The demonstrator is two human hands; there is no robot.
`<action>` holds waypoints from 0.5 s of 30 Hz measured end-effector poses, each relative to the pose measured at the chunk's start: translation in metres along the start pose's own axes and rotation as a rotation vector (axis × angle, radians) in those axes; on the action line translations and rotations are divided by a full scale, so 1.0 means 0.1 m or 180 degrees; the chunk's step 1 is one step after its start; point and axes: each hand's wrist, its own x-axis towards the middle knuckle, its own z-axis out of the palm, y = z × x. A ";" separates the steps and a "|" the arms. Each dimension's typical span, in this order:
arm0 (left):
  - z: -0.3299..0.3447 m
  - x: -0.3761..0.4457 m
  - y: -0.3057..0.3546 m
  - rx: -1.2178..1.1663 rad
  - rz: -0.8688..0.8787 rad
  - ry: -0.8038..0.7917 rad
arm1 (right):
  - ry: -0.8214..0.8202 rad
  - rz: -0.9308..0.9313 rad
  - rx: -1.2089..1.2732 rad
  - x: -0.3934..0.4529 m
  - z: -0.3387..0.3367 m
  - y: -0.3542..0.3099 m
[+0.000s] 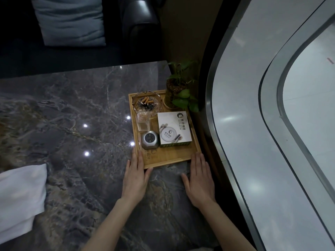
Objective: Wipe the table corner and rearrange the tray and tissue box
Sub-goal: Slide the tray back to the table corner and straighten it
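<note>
A wooden tray [172, 158] lies at the right edge of the dark marble table [72, 115], near the far right corner. The white tissue box [174, 128] stands inside the tray on its right side. My left hand [135, 175] lies flat with its fingers against the tray's near left corner. At the near right corner my right hand [198, 178] rests flat, fingers touching the rim. Both hands have straight fingers and hold nothing. A white cloth [20, 196] lies at the table's left edge, away from both hands.
The tray also holds a glass ashtray [146, 103] with cigarette butts, a small clear container [143, 122], a grey metal call bell [150, 140] and a potted plant [178, 91]. A curved window frame [219, 142] runs along the right. A dark sofa with a cushion [70, 20] stands behind.
</note>
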 end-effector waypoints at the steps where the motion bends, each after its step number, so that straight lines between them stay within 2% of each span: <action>1: 0.00 0.00 0.00 -0.0015 -0.0008 0.0005 | -0.0007 -0.0011 0.0010 0.00 0.01 0.01; 15: 0.14 0.06 0.01 0.0381 -0.0011 0.0195 | -0.0169 0.0166 0.0018 0.12 -0.03 0.01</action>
